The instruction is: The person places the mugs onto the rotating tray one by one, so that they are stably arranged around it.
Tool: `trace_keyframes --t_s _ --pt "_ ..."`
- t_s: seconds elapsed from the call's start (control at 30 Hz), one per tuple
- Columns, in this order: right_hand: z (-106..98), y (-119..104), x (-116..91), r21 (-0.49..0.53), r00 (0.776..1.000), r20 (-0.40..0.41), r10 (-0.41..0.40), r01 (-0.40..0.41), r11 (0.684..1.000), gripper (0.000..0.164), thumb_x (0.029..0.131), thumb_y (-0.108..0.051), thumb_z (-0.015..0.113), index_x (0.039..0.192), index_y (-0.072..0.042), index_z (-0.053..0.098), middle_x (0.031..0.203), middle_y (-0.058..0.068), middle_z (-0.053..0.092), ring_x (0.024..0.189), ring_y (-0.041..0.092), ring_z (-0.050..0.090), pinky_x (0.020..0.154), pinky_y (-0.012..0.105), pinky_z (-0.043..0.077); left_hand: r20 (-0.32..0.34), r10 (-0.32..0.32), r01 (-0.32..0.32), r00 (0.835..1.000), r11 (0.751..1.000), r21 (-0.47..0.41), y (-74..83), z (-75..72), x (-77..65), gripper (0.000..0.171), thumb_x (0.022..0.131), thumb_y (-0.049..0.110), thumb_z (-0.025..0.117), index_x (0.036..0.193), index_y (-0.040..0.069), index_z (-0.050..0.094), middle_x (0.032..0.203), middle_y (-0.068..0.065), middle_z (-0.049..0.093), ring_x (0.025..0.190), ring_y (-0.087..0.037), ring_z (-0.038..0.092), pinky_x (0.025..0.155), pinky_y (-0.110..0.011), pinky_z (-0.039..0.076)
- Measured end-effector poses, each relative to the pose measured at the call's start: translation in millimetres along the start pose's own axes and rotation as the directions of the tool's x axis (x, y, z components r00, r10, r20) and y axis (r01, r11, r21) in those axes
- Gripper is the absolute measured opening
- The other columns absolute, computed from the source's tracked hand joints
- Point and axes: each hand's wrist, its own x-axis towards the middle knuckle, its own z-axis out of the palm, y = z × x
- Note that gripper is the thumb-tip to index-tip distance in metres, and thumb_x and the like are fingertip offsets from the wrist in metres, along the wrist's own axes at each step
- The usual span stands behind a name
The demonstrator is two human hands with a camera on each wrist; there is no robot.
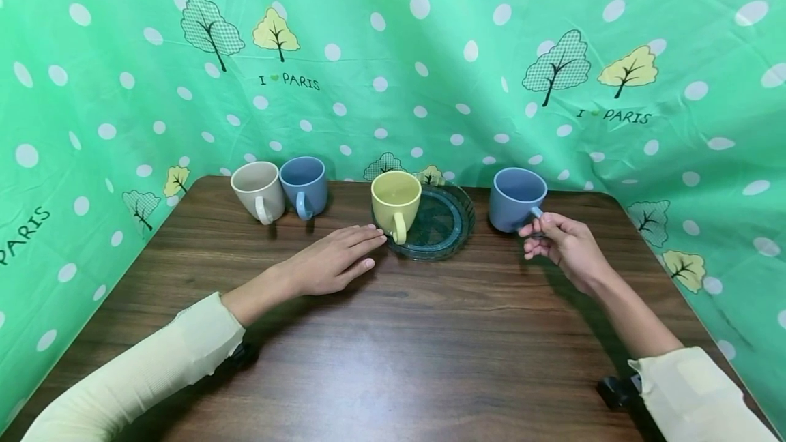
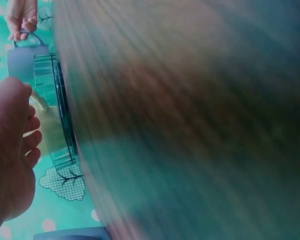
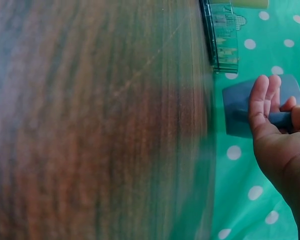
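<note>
My right hand pinches the handle of a blue mug at the right of the table. In the right wrist view this blue mug appears slightly raised, with cloth showing between its base and the tabletop. My left hand lies low with its fingers extended, the fingertips at the left rim of a clear glass dish. Whether they touch the dish, I cannot tell. A yellow mug stands upright in the dish's left part, handle toward me.
Back left, a white mug and another blue mug stand side by side, handles toward me. Everything is near the far edge of the brown wooden table. A green dotted cloth hangs behind and at the sides.
</note>
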Motion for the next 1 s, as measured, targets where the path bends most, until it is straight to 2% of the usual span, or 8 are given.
trace_keyframes --t_s 0.27,0.63,1.0 --pt "3.8 -3.5 1.8 -0.002 1.0 0.02 -0.012 0.012 1.0 0.033 0.122 -0.021 0.05 0.105 0.006 0.057 0.104 0.003 0.081 0.085 0.017 0.078 0.077 0.03 0.07 0.008 0.015 -0.015 1.0 1.0 0.003 4.4 -1.1 1.2 0.054 0.12 0.03 0.053 0.167 0.003 0.052 0.176 -0.017 0.051 0.167 -0.04 0.044 0.138 -0.062 0.036" --pt "7.2 -7.8 2.3 0.001 0.999 0.035 -0.014 0.014 1.0 0.032 0.121 -0.024 0.051 0.105 0.003 0.06 0.104 0.005 0.08 0.086 0.016 0.078 0.078 0.03 0.069 0.031 0.013 -0.013 0.999 1.0 0.002 7.9 -1.4 2.1 0.055 0.121 0.03 0.054 0.169 0.005 0.05 0.177 -0.017 0.049 0.168 -0.039 0.043 0.139 -0.061 0.035" --pt "13.1 -14.4 2.1 0.055 0.998 0.056 -0.024 0.02 0.998 0.03 0.121 -0.022 0.051 0.104 0.0 0.061 0.102 0.007 0.08 0.084 0.018 0.079 0.079 0.03 0.07 0.027 0.011 -0.011 1.0 1.0 -0.001 7.0 -1.0 2.3 0.055 0.12 0.03 0.054 0.168 0.003 0.051 0.176 -0.018 0.051 0.167 -0.039 0.045 0.138 -0.061 0.037"
